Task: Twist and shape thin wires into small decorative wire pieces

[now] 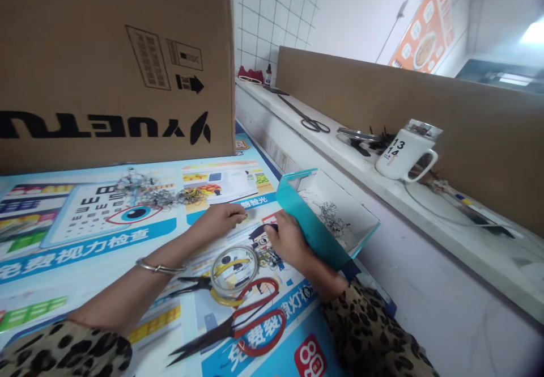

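My left hand (221,220) is closed over the printed table sheet, thumb against fingers; anything held is too small to make out. Beside the teal box (312,229), my right hand (287,240) is curled, its fingertips pinched; what it may hold I cannot make out. A tangle of thin wire pieces (159,197) lies beyond my left hand. More wire bits (334,218) are inside the box, and a small bunch (268,258) lies by my right wrist. Nearer me are red-handled scissors (238,326), yellow-handled pliers (204,284) and a round clear dish (234,268).
A large cardboard box (114,76) stands at the back left. Along the right runs a raised ledge (357,164) with a white mug (406,153), black scissors (308,119) and a cable (442,215). Cardboard panels (467,122) line its far side.
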Demonstrator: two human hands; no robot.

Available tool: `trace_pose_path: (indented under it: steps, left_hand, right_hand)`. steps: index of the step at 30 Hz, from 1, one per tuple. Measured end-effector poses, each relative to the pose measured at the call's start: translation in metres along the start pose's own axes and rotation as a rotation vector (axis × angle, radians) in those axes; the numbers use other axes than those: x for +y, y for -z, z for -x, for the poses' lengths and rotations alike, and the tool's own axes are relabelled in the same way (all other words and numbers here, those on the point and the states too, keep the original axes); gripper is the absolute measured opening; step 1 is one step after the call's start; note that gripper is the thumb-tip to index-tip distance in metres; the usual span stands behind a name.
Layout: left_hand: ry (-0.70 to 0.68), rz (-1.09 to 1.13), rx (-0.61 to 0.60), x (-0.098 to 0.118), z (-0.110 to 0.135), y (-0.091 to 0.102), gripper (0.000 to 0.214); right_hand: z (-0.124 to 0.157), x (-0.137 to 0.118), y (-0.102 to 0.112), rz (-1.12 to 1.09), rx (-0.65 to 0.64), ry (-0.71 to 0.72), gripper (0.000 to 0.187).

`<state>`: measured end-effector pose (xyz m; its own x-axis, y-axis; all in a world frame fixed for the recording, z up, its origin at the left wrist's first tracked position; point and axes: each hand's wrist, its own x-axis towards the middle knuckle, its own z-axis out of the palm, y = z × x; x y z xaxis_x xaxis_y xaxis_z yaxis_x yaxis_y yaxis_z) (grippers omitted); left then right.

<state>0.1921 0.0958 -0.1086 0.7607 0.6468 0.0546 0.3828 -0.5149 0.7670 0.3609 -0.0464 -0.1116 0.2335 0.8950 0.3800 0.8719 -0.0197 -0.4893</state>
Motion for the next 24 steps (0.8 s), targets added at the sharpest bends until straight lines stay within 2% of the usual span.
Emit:
trace_pose_path:
  steps: [3, 6, 10, 13, 16, 18, 19, 22, 24]
  left_hand:
    - [-0.007, -0.076, 0.015, -0.003, 0.000, -0.002, 0.029]
    - [-0.029, -0.118, -0.001, -0.004, 0.001, -0.006, 0.026]
    - [-0.037, -0.136, -0.036, -0.004, 0.001, -0.008, 0.027]
    - [-0.023, -0.140, -0.046, -0.004, 0.000, -0.007, 0.028]
    - [0.006, -0.135, -0.057, -0.006, -0.001, -0.006, 0.028]
    - [0.027, -0.125, -0.060, -0.008, -0.002, -0.005, 0.028]
    - [0.036, -0.119, -0.063, -0.009, -0.002, -0.005, 0.028]
    - [0.043, -0.088, -0.084, -0.013, -0.002, -0.005, 0.029]
    - [0.037, -0.065, -0.089, -0.015, -0.002, -0.005, 0.029]
  right_hand:
    - [0.010, -0.011, -0.005, 0.131, -0.145, 0.095, 0.035]
    - [0.020, -0.020, -0.012, 0.132, -0.208, 0.206, 0.041]
    - [0.023, -0.025, -0.012, 0.119, -0.224, 0.306, 0.041]
    - [0.018, -0.029, 0.003, 0.218, -0.156, 0.334, 0.036]
    - [0.006, -0.032, 0.032, 0.435, -0.021, 0.299, 0.035]
    - [-0.003, -0.030, 0.052, 0.591, 0.085, 0.158, 0.041]
    - [-0.007, -0.028, 0.059, 0.650, 0.094, 0.077, 0.044]
    - [-0.015, -0.020, 0.070, 0.755, -0.022, -0.110, 0.045]
    - [-0.015, -0.019, 0.069, 0.801, -0.099, -0.117, 0.043]
